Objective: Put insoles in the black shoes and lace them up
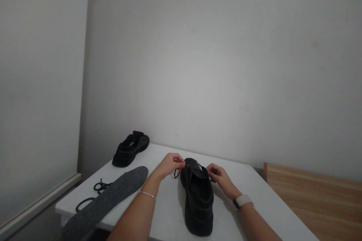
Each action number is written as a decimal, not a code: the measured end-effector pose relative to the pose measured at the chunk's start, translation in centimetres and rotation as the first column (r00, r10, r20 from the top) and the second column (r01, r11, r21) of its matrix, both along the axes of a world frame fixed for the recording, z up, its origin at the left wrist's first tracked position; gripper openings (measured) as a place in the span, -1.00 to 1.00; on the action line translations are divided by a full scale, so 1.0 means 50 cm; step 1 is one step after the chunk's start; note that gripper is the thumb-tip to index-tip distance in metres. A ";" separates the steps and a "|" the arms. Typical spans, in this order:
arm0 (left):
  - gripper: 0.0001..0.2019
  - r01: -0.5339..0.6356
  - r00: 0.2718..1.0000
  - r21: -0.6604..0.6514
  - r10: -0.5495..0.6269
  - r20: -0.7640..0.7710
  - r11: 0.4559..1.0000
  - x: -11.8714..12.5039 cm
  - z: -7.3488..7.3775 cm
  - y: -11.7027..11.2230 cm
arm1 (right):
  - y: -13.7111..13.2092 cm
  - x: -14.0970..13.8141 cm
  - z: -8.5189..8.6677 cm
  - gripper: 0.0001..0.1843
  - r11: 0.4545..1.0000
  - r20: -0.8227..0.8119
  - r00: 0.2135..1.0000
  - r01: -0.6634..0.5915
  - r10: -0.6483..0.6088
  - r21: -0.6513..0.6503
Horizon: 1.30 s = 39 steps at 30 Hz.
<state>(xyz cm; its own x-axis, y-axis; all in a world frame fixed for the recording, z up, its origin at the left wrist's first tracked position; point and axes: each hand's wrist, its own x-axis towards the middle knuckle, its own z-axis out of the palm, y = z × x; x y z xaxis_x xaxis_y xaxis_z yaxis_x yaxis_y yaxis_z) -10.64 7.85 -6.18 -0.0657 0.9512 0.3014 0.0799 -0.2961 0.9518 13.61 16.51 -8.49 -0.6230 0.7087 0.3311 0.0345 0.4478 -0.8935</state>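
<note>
A black shoe (199, 199) lies on the white table (254, 192), its heel towards me and its toe towards the wall. My left hand (171, 163) is closed in a pinch on a black lace (177, 173) at the shoe's far left side. My right hand (219, 176) is closed at the shoe's far right side, fingers pinched on the lace or the shoe's upper; I cannot make out which. A thin bracelet sits on my left wrist and a watch with a pale strap on my right.
A second black shoe (130, 149) stands at the table's back left corner. A grey insole (109, 197) lies at the left and juts over the front edge, with a loose black lace (97, 192) beside it. A wooden surface (319, 199) adjoins the table's right.
</note>
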 end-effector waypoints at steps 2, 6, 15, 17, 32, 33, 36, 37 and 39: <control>-0.82 0.009 1.000 0.013 -0.010 0.017 1.000 0.000 0.000 0.001 | -0.004 0.000 0.003 -0.68 1.000 -0.007 1.000 -0.003 0.003 0.010; -0.83 0.004 1.000 0.018 -0.004 0.011 1.000 0.001 -0.002 0.002 | -0.010 -0.003 0.008 -0.64 1.000 -0.009 1.000 0.006 -0.006 0.017; -0.82 0.042 0.999 0.034 -0.042 0.010 0.999 -0.002 -0.008 0.008 | -0.020 -0.011 0.014 -0.57 1.000 -0.021 1.000 0.022 -0.022 0.009; -0.84 0.026 1.000 0.041 -0.025 -0.007 0.999 -0.004 -0.013 0.012 | -0.022 -0.014 0.013 -0.57 1.000 -0.021 1.000 0.016 -0.016 0.011; -0.88 -0.038 0.998 0.061 0.042 -0.055 0.997 -0.001 -0.014 0.015 | -0.016 -0.014 0.004 -0.55 0.999 -0.031 0.999 0.038 -0.037 0.036; -0.87 -0.041 0.998 0.065 0.044 -0.052 0.997 -0.001 -0.013 0.014 | -0.017 -0.014 0.004 -0.55 0.999 -0.032 0.999 0.036 -0.035 0.032; -0.85 -0.054 0.998 0.077 0.056 -0.030 0.996 0.000 -0.009 0.012 | -0.016 -0.014 0.003 -0.57 0.999 -0.028 0.999 0.029 -0.028 0.025; -0.85 -0.054 0.998 0.078 0.056 -0.028 0.995 0.000 -0.008 0.011 | -0.016 -0.013 0.003 -0.57 0.999 -0.028 0.999 0.028 -0.027 0.023; -0.86 -0.044 0.998 0.072 0.047 -0.037 0.996 0.000 -0.010 0.012 | -0.016 -0.013 0.003 -0.58 0.999 -0.030 0.999 0.027 -0.026 0.022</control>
<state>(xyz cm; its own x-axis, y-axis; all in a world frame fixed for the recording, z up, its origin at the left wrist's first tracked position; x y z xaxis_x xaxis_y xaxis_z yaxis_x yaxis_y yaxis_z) -10.62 8.44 -6.67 -0.0957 0.9235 0.3714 0.1313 -0.3582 0.9244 12.94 15.69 -8.32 -0.5936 0.7171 0.3653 0.0202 0.4671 -0.8840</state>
